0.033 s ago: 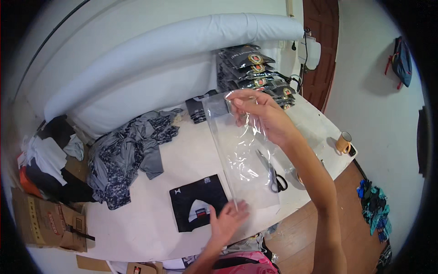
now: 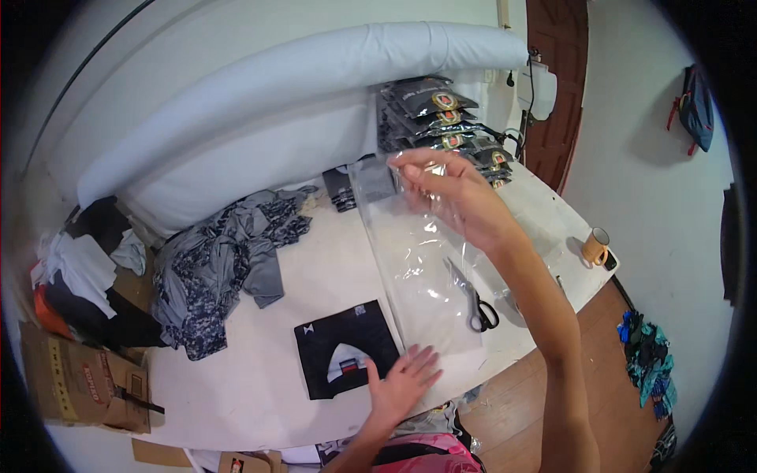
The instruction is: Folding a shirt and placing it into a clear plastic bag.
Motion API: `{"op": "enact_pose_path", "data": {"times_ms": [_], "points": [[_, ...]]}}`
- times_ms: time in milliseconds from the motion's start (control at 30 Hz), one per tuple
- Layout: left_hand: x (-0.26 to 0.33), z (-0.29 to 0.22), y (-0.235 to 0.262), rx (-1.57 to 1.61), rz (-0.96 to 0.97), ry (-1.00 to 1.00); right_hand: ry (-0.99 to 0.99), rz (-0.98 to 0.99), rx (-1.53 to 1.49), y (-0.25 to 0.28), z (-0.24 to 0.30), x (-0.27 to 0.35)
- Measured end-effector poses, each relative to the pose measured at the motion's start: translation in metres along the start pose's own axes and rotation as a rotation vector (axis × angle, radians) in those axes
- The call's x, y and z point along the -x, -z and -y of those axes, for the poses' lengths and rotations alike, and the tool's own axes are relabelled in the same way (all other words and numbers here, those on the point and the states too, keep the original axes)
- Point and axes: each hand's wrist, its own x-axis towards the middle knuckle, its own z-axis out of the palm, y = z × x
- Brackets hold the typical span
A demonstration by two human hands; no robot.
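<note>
A clear plastic bag (image 2: 410, 272) hangs from the pinched thumb and fingers of my right hand (image 2: 465, 193), which is closed on its upper end. My left hand (image 2: 402, 388) is open, fingers spread, at the bag's lower edge; whether it presses on the plastic or the table is unclear. Just left of the bag lies a folded black shirt (image 2: 317, 366), its neck opening showing a pale lining and a small label. Black-handled scissors (image 2: 486, 317) rest on the table to the right, their blades partly behind the plastic.
Stacked bagged dark garments (image 2: 430, 98) stand at the back of the white table (image 2: 236, 394). Crumpled grey camouflage fabric (image 2: 213, 268) covers its left part. An orange mug (image 2: 593, 248) sits near the right edge. A cardboard box (image 2: 79, 382) stands at left, below a white roll (image 2: 315, 63).
My left hand has shifted slightly right along the bag's lower edge, with its fingers more spread. The right hand keeps its grip on the bag and has barely moved.
</note>
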Motion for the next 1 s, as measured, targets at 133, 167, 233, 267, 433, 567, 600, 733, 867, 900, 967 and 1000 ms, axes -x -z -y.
{"op": "enact_pose_path", "data": {"times_ms": [133, 167, 233, 267, 433, 567, 600, 733, 867, 900, 967, 1000], "points": [[-0.007, -0.002, -0.052, -0.088, 0.225, -0.123, 0.001, -0.015, -0.029, -0.009, -0.004, 0.0], [-0.01, -0.012, -0.06, -0.201, 0.148, -0.201, 0.026, -0.101, -0.066, -0.008, -0.01, 0.0], [-0.017, -0.028, -0.071, -0.227, 0.076, -0.333, 0.011, -0.238, -0.14, -0.009, -0.017, 0.004], [-0.017, -0.036, -0.062, -0.228, 0.072, -0.339, 0.007, -0.233, -0.143, -0.011, -0.026, 0.007], [-0.01, -0.061, -0.032, -0.129, -0.167, -0.544, 0.066, -0.344, -0.437, 0.007, -0.11, 0.039], [-0.014, -0.064, -0.017, -0.338, -0.563, -0.629, 0.013, -0.555, -0.525, 0.031, -0.18, 0.069], [-0.017, -0.067, -0.01, -0.387, -0.684, -0.641, 0.003, -0.599, -0.553, 0.034, -0.193, 0.078], [-0.033, -0.08, 0.0, -0.353, -0.868, -0.689, -0.206, -0.594, -0.883, -0.012, -0.242, 0.112], [-0.045, -0.08, 0.021, -0.549, -0.919, -0.821, -0.26, -0.463, -1.098, -0.047, -0.287, 0.136], [-0.044, -0.079, 0.029, -0.613, -0.882, -0.864, -0.275, -0.464, -1.103, -0.058, -0.291, 0.139], [-0.049, -0.078, 0.039, -0.738, -0.907, -0.983, -0.407, -0.449, -1.0, -0.075, -0.299, 0.144], [-0.045, -0.08, 0.043, -0.734, -0.92, -0.988, -0.42, -0.447, -1.002, -0.081, -0.304, 0.147]]}}
